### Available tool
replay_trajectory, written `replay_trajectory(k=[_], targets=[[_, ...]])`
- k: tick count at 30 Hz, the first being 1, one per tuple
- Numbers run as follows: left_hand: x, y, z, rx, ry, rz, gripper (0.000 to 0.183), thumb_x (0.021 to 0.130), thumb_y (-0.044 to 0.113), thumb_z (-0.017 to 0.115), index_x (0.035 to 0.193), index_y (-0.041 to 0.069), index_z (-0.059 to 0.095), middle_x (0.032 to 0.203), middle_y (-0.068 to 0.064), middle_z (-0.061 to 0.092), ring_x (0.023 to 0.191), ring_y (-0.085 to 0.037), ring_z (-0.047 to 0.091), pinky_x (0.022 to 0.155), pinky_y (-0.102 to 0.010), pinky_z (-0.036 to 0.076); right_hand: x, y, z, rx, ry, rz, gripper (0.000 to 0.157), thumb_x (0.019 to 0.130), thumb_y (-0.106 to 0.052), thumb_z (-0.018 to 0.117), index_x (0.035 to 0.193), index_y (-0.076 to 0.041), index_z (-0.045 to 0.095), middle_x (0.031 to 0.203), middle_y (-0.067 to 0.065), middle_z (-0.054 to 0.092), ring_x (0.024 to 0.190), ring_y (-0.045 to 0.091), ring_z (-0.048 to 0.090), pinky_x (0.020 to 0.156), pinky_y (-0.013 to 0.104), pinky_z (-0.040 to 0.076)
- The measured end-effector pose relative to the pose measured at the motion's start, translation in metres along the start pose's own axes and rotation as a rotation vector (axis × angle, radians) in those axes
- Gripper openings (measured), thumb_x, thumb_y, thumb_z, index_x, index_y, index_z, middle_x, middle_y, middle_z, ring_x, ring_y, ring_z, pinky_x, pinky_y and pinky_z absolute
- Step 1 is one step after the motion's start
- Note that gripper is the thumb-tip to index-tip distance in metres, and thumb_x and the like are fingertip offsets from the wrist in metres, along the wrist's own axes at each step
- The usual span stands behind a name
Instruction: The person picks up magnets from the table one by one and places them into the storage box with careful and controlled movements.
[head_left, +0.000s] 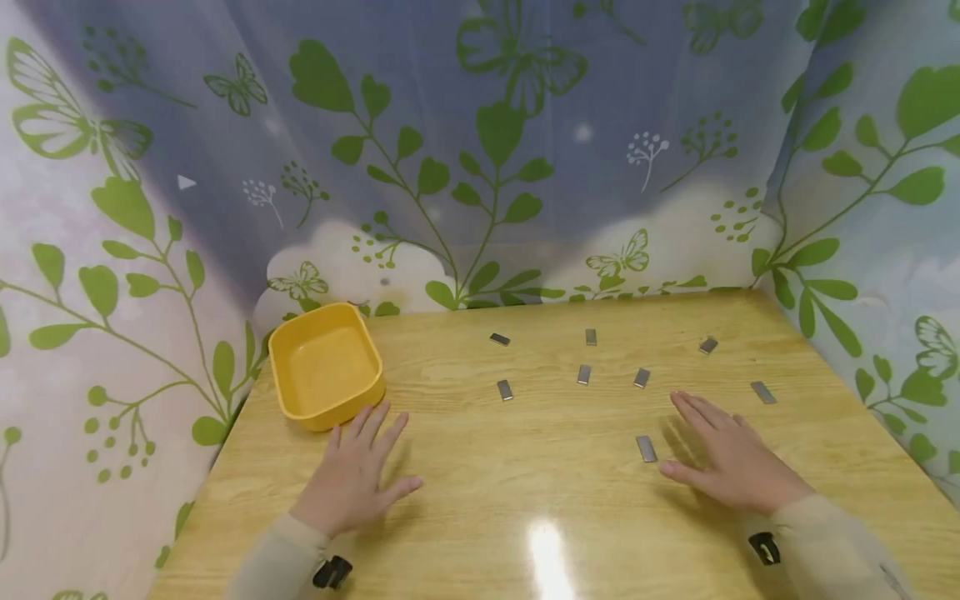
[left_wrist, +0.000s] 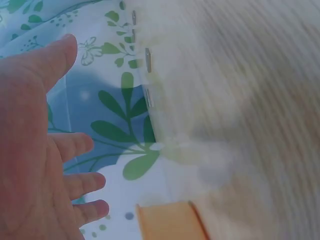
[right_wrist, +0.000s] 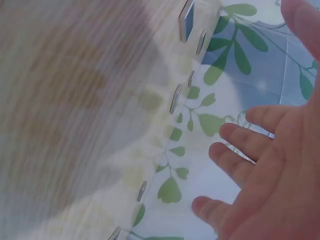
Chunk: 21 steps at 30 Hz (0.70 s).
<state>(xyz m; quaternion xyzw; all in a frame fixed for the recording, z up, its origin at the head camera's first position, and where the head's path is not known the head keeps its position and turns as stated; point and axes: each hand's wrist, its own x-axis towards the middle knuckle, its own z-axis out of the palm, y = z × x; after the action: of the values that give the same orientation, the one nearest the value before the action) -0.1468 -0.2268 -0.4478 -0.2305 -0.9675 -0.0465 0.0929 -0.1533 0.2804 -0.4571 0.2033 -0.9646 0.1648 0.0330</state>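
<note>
Grey, metallic-looking slab (head_left: 646, 449), thin and rectangular, lying flat on the wood-grain tabletop (head_left: 480, 492), just beside the right hand (head_left: 731, 458) and near the thumb tip; not gripped, with a strip of bare wood visible between. Right fingers extended and fairly close together, thumb set well apart, nothing held; apparently raised above the wood, judging by the shadow underneath. Farther out, seven more slabs (head_left: 583, 374), all loose: two off to the right, three around the middle, two on the side nearer the yellow bin (head_left: 322, 367). Open side up, rounded at the corners, close to the far left of the tabletop; near its front, the left hand (head_left: 356, 479), fingers straight and fanned, thumb wide, likewise holding nothing; contact with the wall of the bin impossible to tell. Around everything, a leaf-and-butterfly curtain (head_left: 412, 67) behind and at both sides; lower down, pale sleeves (head_left: 832, 542) and black wrist straps (head_left: 765, 548).

Possible trouble, as a judgement: nearest slab liable to skid rather than lift if pressed from one side, being thin and seemingly smooth; liable to slip from a pinch set too near one end; bin liable to shift towards the left edge if nudged by the spread fingertips; outlying slabs at risk of scattering if brushed by a low hand or sleeve.
</note>
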Motion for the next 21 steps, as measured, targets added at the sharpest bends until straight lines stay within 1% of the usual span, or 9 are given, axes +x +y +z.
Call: replay_trajectory(k=[3, 5, 8, 13, 15, 18, 21], targets=[[0.005, -0.003, -0.009, 0.011, 0.028, 0.005, 0.083, 0.086, 0.064, 0.056, 0.148, 0.012, 0.036, 0.152, -0.02, 0.03, 0.136, -0.044, 0.029, 0.095, -0.072, 0.029, 0.007, -0.008, -0.002, 0.063, -0.005, -0.03, 0.092, 0.088, -0.054, 0.063, 0.151, -0.002, 0.021, 0.151, 0.023, 0.03, 0.134, 0.044, 0.032, 0.1, 0.067, 0.026], [0.009, -0.007, -0.017, 0.014, 0.042, -0.004, 0.081, 0.088, 0.062, 0.056, 0.147, 0.01, 0.038, 0.151, -0.02, 0.03, 0.136, -0.044, 0.03, 0.095, -0.072, 0.029, 0.013, -0.017, -0.001, 0.117, -0.018, -0.044, 0.09, 0.09, -0.053, 0.06, 0.151, 0.0, 0.021, 0.151, 0.023, 0.03, 0.135, 0.043, 0.031, 0.103, 0.062, 0.028], [0.015, -0.018, -0.028, 0.002, 0.051, -0.033, 0.077, 0.091, 0.06, 0.052, 0.147, 0.008, 0.038, 0.151, -0.021, 0.031, 0.136, -0.044, 0.028, 0.098, -0.071, 0.027, 0.024, -0.037, 0.001, 0.191, -0.043, -0.052, 0.085, 0.092, -0.053, 0.057, 0.151, -0.002, 0.022, 0.153, 0.019, 0.028, 0.137, 0.039, 0.03, 0.106, 0.057, 0.029], [0.026, -0.05, -0.042, -0.046, 0.065, -0.103, 0.073, 0.096, 0.051, 0.051, 0.147, 0.002, 0.033, 0.147, -0.027, 0.032, 0.134, -0.046, 0.029, 0.102, -0.066, 0.027, 0.049, -0.078, 0.013, 0.296, -0.049, -0.108, 0.073, 0.095, -0.046, 0.056, 0.151, -0.008, 0.028, 0.152, 0.01, 0.034, 0.137, 0.032, 0.034, 0.107, 0.052, 0.031], [0.03, -0.065, -0.047, -0.068, 0.067, -0.135, 0.073, 0.097, 0.048, 0.05, 0.147, -0.001, 0.03, 0.146, -0.029, 0.031, 0.133, -0.047, 0.03, 0.102, -0.064, 0.028, 0.06, -0.096, 0.02, 0.341, -0.059, -0.151, 0.069, 0.096, -0.043, 0.056, 0.15, -0.008, 0.031, 0.149, 0.009, 0.039, 0.133, 0.029, 0.04, 0.106, 0.05, 0.034], [0.035, -0.085, -0.054, -0.076, 0.075, -0.185, 0.074, 0.099, 0.046, 0.047, 0.147, -0.005, 0.026, 0.144, -0.032, 0.031, 0.13, -0.049, 0.032, 0.1, -0.063, 0.032, 0.076, -0.122, 0.031, 0.432, -0.105, -0.184, 0.066, 0.096, -0.045, 0.054, 0.149, -0.011, 0.033, 0.146, 0.005, 0.044, 0.129, 0.023, 0.045, 0.102, 0.046, 0.04], [0.04, -0.108, -0.057, -0.07, 0.098, -0.22, 0.074, 0.1, 0.046, 0.045, 0.146, -0.009, 0.025, 0.141, -0.034, 0.033, 0.127, -0.05, 0.034, 0.099, -0.063, 0.033, 0.094, -0.147, 0.044, 0.513, -0.168, -0.186, 0.063, 0.097, -0.047, 0.052, 0.149, -0.016, 0.034, 0.143, 0.001, 0.047, 0.126, 0.017, 0.048, 0.097, 0.042, 0.044]])
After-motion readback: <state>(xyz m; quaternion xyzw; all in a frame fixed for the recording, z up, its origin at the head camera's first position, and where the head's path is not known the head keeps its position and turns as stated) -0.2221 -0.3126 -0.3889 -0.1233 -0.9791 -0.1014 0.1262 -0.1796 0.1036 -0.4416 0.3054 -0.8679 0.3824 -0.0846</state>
